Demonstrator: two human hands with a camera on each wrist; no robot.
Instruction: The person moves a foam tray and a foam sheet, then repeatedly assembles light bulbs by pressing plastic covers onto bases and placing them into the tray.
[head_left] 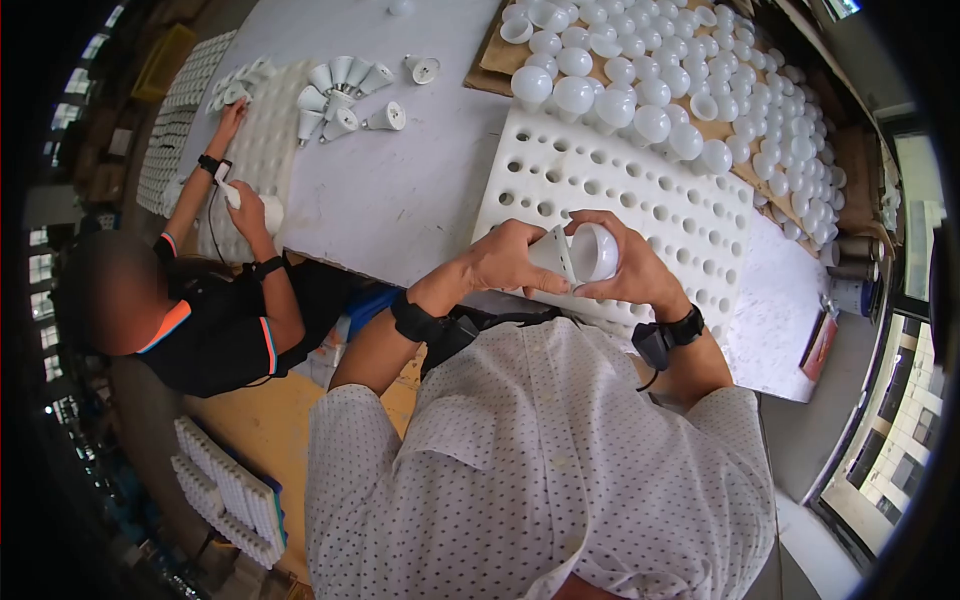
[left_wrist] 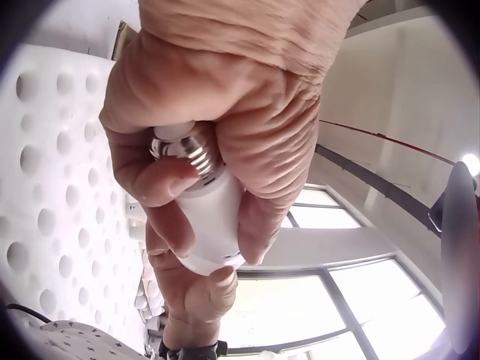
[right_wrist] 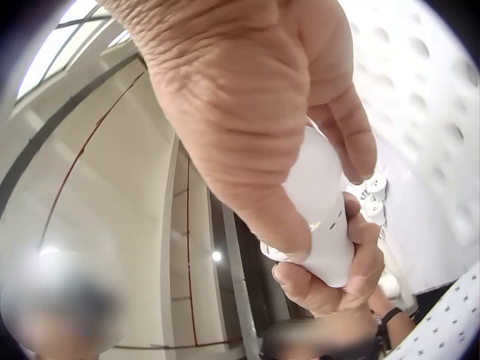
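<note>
My left hand (head_left: 500, 262) grips a white bulb base (head_left: 549, 256), its fingers and thumb wrapped round the tapered body. In the left wrist view the silver screw cap (left_wrist: 201, 155) points back into that palm. Opposite it, my right hand (head_left: 640, 262) holds a white domed bulb cover (head_left: 597, 252) between thumb and fingers. Base and cover meet at a tilt in the head view, with the cover's rim facing the base. The right wrist view shows the smooth cover (right_wrist: 311, 169) against the base (right_wrist: 335, 251), partly hidden by my right thumb.
Below my hands lies a white foam tray (head_left: 625, 183) with rows of holes. Many white bulb covers (head_left: 651, 124) crowd cardboard at the back right. Several bulb bases (head_left: 340, 122) lie on the table at left, where another person (head_left: 215, 320) works beside a second foam tray (head_left: 280, 130).
</note>
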